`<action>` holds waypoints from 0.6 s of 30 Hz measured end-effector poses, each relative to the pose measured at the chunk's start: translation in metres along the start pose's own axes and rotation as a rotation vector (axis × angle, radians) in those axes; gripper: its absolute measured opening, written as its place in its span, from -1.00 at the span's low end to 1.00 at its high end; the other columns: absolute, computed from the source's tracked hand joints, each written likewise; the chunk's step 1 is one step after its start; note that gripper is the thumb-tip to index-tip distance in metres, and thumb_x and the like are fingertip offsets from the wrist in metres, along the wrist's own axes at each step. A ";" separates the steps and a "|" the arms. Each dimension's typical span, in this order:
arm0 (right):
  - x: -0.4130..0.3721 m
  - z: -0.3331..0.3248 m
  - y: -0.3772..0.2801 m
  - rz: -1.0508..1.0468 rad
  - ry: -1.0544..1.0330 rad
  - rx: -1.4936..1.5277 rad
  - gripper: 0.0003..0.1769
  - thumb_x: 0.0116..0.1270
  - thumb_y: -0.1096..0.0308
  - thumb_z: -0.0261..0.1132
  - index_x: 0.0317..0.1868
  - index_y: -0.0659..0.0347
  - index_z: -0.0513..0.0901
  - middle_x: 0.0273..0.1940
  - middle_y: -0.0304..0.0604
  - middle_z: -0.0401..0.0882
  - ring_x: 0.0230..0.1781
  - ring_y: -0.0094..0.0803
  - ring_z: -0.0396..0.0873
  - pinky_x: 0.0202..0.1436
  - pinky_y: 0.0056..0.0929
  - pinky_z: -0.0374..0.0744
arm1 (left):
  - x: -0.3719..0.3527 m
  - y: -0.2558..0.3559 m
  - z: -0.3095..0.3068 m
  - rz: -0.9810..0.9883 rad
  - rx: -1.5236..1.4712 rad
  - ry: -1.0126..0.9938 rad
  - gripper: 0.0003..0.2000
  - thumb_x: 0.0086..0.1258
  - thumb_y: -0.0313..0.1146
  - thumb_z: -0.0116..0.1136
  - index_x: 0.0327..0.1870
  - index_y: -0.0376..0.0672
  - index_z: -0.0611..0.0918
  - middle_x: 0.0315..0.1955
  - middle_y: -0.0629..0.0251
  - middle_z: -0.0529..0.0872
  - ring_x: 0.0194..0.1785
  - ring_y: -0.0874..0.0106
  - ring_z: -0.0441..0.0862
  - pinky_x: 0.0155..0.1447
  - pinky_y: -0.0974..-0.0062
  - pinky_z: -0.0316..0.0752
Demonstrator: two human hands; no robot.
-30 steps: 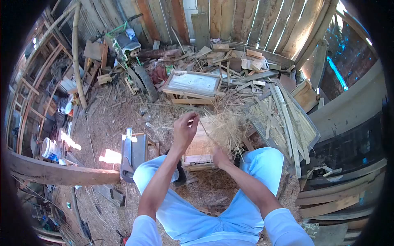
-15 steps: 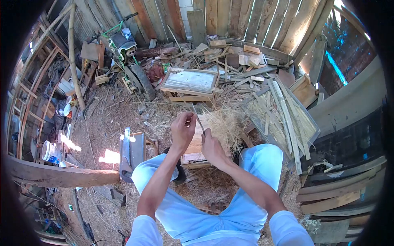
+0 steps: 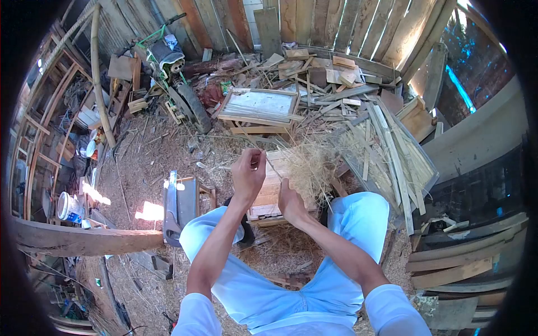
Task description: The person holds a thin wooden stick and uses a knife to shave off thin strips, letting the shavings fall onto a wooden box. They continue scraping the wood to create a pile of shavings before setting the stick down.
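Note:
My right hand point(image 3: 292, 203) is closed around the handle of a knife point(image 3: 273, 168), whose narrow blade slants up and left toward my other hand. Its handle is mostly hidden by my fingers. My left hand point(image 3: 248, 172) is pinched, with its fingers curled around what looks like a thin strip of wood, hardly visible at this size. Both hands are above a low wooden block point(image 3: 267, 197) between my knees. A heap of fine pale shavings point(image 3: 310, 173) lies against the right side of this block.
A handsaw point(image 3: 172, 210) rests on a small stand point(image 3: 189, 196) by my left knee. Ahead are a wooden-framed tray point(image 3: 258, 104) with thin strips on it and a scrap-wood pile point(image 3: 330, 78). Long slats point(image 3: 392, 162) lie at right. A small motorbike point(image 3: 179, 84) stands at the back left.
My right hand has shifted slightly down and right, away from my left hand, and the blade shows less clearly. My left hand has moved up slightly and stays pinched.

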State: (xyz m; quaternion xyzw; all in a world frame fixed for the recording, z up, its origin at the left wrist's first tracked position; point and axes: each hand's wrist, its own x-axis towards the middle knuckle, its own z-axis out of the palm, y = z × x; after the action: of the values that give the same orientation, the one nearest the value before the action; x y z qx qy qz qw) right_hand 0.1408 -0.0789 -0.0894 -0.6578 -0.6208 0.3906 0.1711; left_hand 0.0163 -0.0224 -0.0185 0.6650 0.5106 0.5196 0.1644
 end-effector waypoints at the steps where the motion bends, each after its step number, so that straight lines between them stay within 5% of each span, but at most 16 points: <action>1: 0.000 0.000 0.001 0.009 -0.023 -0.030 -0.66 0.35 0.45 -0.15 0.10 0.39 0.15 -0.24 0.46 0.55 -0.14 0.31 0.55 -0.07 0.09 0.48 | 0.000 0.000 0.000 0.009 -0.014 0.000 -0.90 0.27 -0.51 0.24 -0.34 -0.28 0.55 -0.49 0.15 0.67 -0.45 0.36 0.69 -0.37 0.50 0.57; 6: 0.014 0.030 0.044 0.137 0.004 0.020 -0.58 0.34 0.46 -0.12 0.20 0.39 0.17 -0.17 0.43 0.56 -0.03 0.29 0.52 0.06 0.03 0.46 | -0.001 0.003 0.002 -0.024 -0.041 0.005 -0.90 0.27 -0.50 0.24 -0.34 -0.29 0.54 -0.50 0.15 0.67 -0.46 0.36 0.68 -0.36 0.50 0.57; 8: 0.011 0.030 0.052 0.213 -0.128 -0.163 -0.48 0.31 0.48 -0.09 0.31 0.34 0.17 -0.03 0.41 0.52 0.08 0.25 0.48 0.20 -0.04 0.42 | -0.003 0.010 0.002 0.002 -0.004 -0.020 -0.90 0.27 -0.50 0.25 -0.34 -0.28 0.55 -0.50 0.16 0.67 -0.45 0.36 0.68 -0.36 0.51 0.57; 11: 0.018 0.046 0.084 0.152 -0.030 -0.136 -0.42 0.29 0.50 -0.08 0.35 0.32 0.16 0.11 0.41 0.42 0.15 0.22 0.43 0.26 -0.07 0.39 | -0.001 0.003 0.004 -0.007 -0.039 -0.017 -0.89 0.26 -0.50 0.25 -0.31 -0.29 0.55 -0.49 0.15 0.67 -0.43 0.36 0.69 -0.33 0.50 0.59; 15: 0.024 0.051 0.087 0.136 -0.033 -0.155 -0.47 0.33 0.43 -0.09 0.31 0.34 0.17 0.14 0.34 0.41 0.13 0.16 0.45 0.21 -0.06 0.42 | 0.005 0.002 0.000 0.047 -0.066 0.000 -0.89 0.25 -0.51 0.25 -0.27 -0.31 0.57 -0.44 0.12 0.67 -0.39 0.34 0.70 -0.31 0.48 0.61; 18: 0.025 0.040 0.066 0.122 0.050 -0.145 -0.58 0.32 0.44 -0.04 0.19 0.36 0.25 -0.03 0.41 0.50 -0.01 0.24 0.52 0.06 0.04 0.48 | 0.008 0.001 -0.005 -0.032 -0.092 -0.011 -0.89 0.25 -0.53 0.24 -0.25 -0.32 0.59 -0.38 0.12 0.68 -0.35 0.33 0.70 -0.30 0.47 0.62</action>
State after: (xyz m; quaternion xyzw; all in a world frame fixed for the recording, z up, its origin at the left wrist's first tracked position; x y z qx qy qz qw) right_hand 0.1554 -0.0763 -0.1693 -0.7147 -0.6016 0.3380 0.1143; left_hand 0.0119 -0.0176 -0.0117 0.6514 0.4958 0.5362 0.2059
